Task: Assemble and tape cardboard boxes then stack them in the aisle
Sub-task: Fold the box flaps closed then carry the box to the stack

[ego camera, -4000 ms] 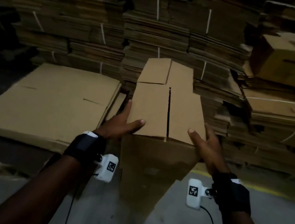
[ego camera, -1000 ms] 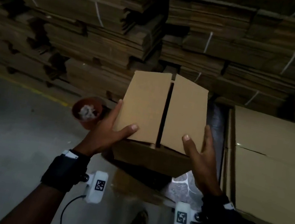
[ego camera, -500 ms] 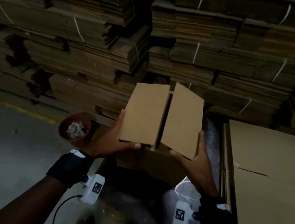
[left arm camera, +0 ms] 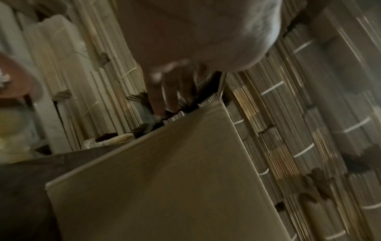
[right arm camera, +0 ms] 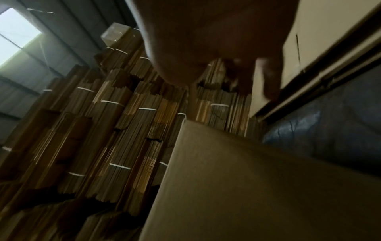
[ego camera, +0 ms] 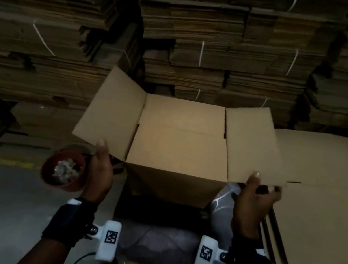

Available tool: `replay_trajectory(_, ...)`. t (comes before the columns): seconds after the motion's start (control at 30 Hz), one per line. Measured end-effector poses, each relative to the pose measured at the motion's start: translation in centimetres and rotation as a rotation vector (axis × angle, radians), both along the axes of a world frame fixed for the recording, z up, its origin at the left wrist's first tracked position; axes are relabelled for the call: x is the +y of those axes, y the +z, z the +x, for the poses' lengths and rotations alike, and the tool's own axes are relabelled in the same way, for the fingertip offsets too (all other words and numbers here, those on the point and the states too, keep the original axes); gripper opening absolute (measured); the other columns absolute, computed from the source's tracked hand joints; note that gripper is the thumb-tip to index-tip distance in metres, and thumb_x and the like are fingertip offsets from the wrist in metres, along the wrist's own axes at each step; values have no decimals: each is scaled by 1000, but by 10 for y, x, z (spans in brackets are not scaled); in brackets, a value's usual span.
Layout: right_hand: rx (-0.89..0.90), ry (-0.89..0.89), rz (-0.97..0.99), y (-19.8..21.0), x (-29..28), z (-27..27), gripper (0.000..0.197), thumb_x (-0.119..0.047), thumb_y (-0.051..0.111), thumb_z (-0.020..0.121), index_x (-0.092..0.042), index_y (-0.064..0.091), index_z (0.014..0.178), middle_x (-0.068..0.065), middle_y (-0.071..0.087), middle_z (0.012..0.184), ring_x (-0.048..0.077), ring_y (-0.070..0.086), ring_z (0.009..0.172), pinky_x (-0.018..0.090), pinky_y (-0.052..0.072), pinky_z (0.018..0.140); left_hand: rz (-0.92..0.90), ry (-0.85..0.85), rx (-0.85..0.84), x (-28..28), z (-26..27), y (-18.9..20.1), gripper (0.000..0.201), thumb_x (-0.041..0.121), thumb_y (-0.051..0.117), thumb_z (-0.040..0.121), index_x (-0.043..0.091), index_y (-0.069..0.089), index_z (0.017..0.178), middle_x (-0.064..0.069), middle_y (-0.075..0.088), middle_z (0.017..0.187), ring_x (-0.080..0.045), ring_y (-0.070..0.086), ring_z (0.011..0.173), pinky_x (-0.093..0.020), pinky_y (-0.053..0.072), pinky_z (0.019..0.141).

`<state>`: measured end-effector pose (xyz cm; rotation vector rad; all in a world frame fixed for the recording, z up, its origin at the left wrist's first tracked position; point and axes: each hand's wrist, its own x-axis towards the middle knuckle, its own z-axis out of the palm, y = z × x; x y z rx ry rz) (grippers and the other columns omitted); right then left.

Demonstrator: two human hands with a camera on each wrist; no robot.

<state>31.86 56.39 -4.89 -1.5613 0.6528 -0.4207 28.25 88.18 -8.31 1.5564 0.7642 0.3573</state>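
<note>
Cardboard filled the scene: the box [ego camera: 178, 153] stood upright in front of the person, between the two hands, with its two inner flaps folded flat and its two outer flaps splayed outward. The left hand [ego camera: 99, 172] pinched the near corner of the left flap [ego camera: 111, 113], thumb on top and fingers beneath. The right hand [ego camera: 251, 201] pinched the near corner of the right flap [ego camera: 249, 145] the same way. What the box rested on was hidden in shadow.

Several things could have gone wrong from there. Each grip was only at a corner, so swinging the flaps in could have twisted them, leaving a crooked seam or a gap that tape would bridge badly. Pressing down hard on the inner flaps could have caved them in, since nothing seemed to support them from below. The box looked light and was unsteadied at its sides; an uneven push could have tipped it or skewed it out of square.

A red pot [ego camera: 63, 170] sat just left of the box, close by the left hand, and an elbow or flap could have knocked it over. The flat sheets [ego camera: 323, 204] lay just right of the box, where the right flap overlapped them and might have caught. No tape showed anywhere, so the flaps might have sprung open while someone fetched it.
</note>
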Motion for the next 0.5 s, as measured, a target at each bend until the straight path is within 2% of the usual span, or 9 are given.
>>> replay_trajectory(0.07, 68, -20, -349, -2, -7, 0, 88, -36, 66, 96, -14, 9, 160, 21, 25, 162, 35, 37, 142, 45, 35, 115, 181, 85, -43, 6, 1, 3, 89, 73, 32, 96, -2, 41, 142, -23, 43, 151, -33, 41, 139, -38, 27, 118)
replay_trajectory(0.1, 141, 19, -603, -4, -12, -1, 86, -34, 64, 94, -15, 11, 159, 22, 17, 163, 39, 26, 147, 55, 32, 115, 272, 129, -67, 10, -1, 7, 95, 76, 41, 91, -4, 37, 143, -24, 43, 150, -33, 42, 138, -42, 27, 120)
replay_trajectory(0.17, 240, 176, -1010, 4, -15, 2, 64, -27, 58, 94, -15, 33, 152, 20, 23, 162, 39, 20, 150, 70, 26, 111, 451, 193, -59, 15, 0, 10, 93, 54, 62, 93, -4, 20, 153, -27, 32, 155, -36, 36, 141, -40, 24, 121)
replay_trajectory(0.2, 245, 317, -1101, 6, -17, 9, 53, -21, 56, 95, -13, 43, 146, 20, 32, 159, 39, 26, 148, 68, 28, 111, 571, 206, -17, 16, 1, 12, 89, 43, 64, 94, 0, 17, 155, -27, 26, 157, -38, 30, 142, -42, 23, 120)
replay_trajectory(0.23, 233, 468, -1147, 11, -18, 14, 46, -17, 55, 96, -10, 49, 141, 21, 40, 154, 38, 35, 144, 63, 32, 111, 698, 195, 32, 17, 1, 12, 79, 39, 61, 95, 5, 23, 155, -26, 25, 157, -40, 27, 141, -49, 24, 117)
replay_trajectory(0.3, 155, 698, -1107, 26, -15, 26, 37, -20, 48, 99, -6, 54, 133, 21, 53, 142, 40, 51, 130, 50, 43, 104, 902, 77, 125, 16, 4, 16, 54, 41, 46, 95, 12, 51, 139, -22, 37, 148, -45, 30, 134, -61, 28, 109)
replay_trajectory(0.37, 151, 776, -1000, 44, -5, 44, 38, -31, 42, 104, -6, 54, 130, 19, 60, 129, 39, 57, 117, 46, 47, 95, 875, -77, 212, 12, 9, 22, 54, 53, 37, 93, 19, 63, 125, -18, 47, 139, -43, 35, 129, -61, 31, 106)
replay_trajectory(0.43, 259, 825, -942, 55, 7, 66, 46, -48, 36, 107, -16, 46, 139, 17, 61, 133, 38, 58, 118, 47, 48, 97, 794, -216, 297, 0, 11, 32, 70, 74, 31, 91, 24, 56, 133, -16, 43, 141, -38, 34, 132, -59, 30, 108)
replay_trajectory(0.5, 335, 865, -955, 56, 15, 86, 55, -58, 27, 105, -28, 31, 151, 17, 55, 143, 38, 57, 124, 48, 47, 100, 729, -396, 359, -15, 10, 37, 86, 85, 36, 85, 25, 41, 147, -16, 31, 151, -36, 26, 140, -56, 28, 110)
